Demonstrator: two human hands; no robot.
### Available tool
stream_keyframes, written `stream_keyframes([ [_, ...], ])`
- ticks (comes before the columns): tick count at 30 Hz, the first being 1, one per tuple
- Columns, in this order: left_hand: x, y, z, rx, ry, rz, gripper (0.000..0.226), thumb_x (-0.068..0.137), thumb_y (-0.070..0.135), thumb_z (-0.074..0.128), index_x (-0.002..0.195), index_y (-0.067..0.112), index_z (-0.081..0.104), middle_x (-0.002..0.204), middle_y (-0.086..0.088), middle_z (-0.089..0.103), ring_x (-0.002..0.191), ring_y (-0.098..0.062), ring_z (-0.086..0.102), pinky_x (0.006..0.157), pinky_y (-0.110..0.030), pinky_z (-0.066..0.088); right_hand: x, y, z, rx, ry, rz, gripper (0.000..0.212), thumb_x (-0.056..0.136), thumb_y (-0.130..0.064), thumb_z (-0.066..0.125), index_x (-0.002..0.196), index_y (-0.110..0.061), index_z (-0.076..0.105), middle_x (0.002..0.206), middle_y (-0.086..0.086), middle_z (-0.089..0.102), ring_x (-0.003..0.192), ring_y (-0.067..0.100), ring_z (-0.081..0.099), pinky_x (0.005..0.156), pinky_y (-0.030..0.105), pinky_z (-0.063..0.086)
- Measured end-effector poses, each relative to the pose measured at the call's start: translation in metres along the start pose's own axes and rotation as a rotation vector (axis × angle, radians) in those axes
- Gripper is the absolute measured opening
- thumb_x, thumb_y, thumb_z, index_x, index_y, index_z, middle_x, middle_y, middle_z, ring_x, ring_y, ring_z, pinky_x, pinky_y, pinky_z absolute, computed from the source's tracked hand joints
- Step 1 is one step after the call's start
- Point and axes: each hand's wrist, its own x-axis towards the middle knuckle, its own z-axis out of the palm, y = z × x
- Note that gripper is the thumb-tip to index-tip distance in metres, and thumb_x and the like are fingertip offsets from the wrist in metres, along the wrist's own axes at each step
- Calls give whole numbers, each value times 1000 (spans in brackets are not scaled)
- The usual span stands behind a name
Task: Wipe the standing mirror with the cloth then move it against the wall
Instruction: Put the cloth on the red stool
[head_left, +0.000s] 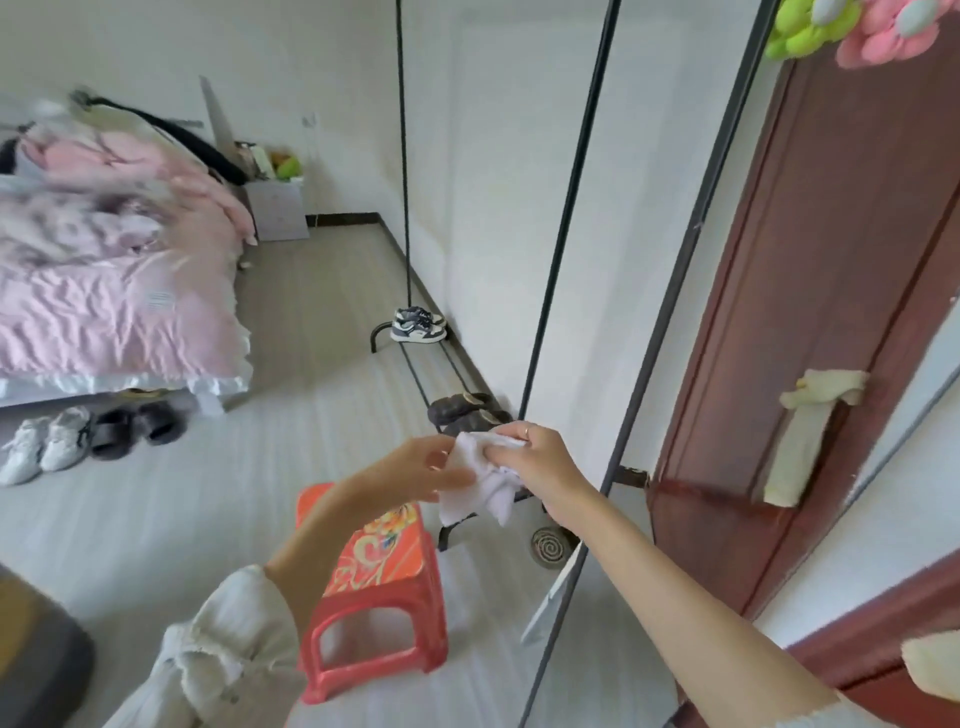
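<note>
The white cloth (485, 480) hung bunched between both hands in front of the person, low over the floor (208, 519) and just left of the mirror's near edge; the right hand (540, 462) had its fingers curled round the upper part of it, a ring showing on one finger, while the left hand (421, 470) pinched the opposite side with thumb and fingertips, so that the loose corners drooped below; held so, it looked as though the cloth was being folded or gathered into a pad before any wiping, which I judged not yet begun; the standing mirror (644, 218), tall and thin-framed in black, rose just to the right of the hands, tilted in this wide view, its glass giving back pale wall; whether it stood clear of the wall behind could not be told from here, though its foot reached well out onto the floor; its dark base bars ran along the floor edge beside the wall, with a pair of sneakers (418, 325) at the far end and dark slippers (462, 408) nearer the hands; below the left forearm stood a red plastic stool (374, 613), close enough to get in the way of moving the mirror; a red-brown door (831, 291) stood to the right with a pale towel (810, 431) draped on its handle; a bed with pink bedding (104, 291) filled the far left, shoes lined along its near edge.
</note>
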Motion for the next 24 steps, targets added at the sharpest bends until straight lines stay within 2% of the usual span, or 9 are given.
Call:
stream_keyframes([
  [2,-7,-21,1,18,91,-57,13,84,18,68,91,12,60,82,-7,59,72,-14,55,66,-22,47,6,12,18,-27,-61,8,11,82,-8,62,91,-8,67,71,-1,60,67,10,55,59,17,43],
  [4,-12,-44,0,64,202,-123,17,78,25,70,78,11,60,67,2,49,59,-10,44,53,-17,36,14,28,37,-88,-153,24,16,84,-11,60,98,-6,68,73,0,61,68,10,57,59,16,45],
  [7,-11,-78,-6,85,273,-174,23,72,26,72,66,10,56,59,6,42,55,-10,38,49,-13,30,24,49,54,-131,-246,110,16,88,-18,59,104,-14,63,89,-1,63,83,10,60,78,27,52],
  [10,3,-117,-24,42,362,-286,34,75,20,74,57,16,45,56,5,38,53,-12,35,49,-19,29,50,63,71,-122,-264,226,16,92,-18,55,107,-22,55,84,-7,58,76,7,57,72,26,52],
  [14,33,-178,-58,-60,493,-406,35,63,41,69,70,12,50,62,0,47,59,-19,46,58,-30,37,99,86,90,-168,-233,342,17,96,-21,48,109,-15,56,94,2,59,85,14,58,78,29,51],
  [17,69,-233,-90,-123,488,-512,28,81,26,69,101,12,56,85,-11,62,83,-28,59,68,-34,45,149,115,115,-155,-176,419,13,96,-20,46,103,-15,56,88,1,60,76,13,58,78,33,52],
  [19,90,-270,-104,-129,483,-588,12,86,17,64,85,7,58,74,-8,59,79,-26,56,60,-28,41,177,134,135,-164,-159,468,11,96,-18,44,99,-15,55,81,1,60,67,11,56,64,26,48],
  [20,99,-286,-108,-130,483,-618,14,87,16,63,77,7,57,69,-5,56,76,-25,54,56,-27,39,189,143,143,-172,-157,485,11,96,-17,44,95,-16,55,82,3,61,65,12,56,60,24,45],
  [24,138,-352,-119,-86,450,-748,22,89,22,58,96,1,60,73,-8,57,67,-23,53,54,-27,39,231,192,174,-203,-201,572,22,95,-21,46,75,-23,54,88,8,63,78,22,61,68,33,50],
])
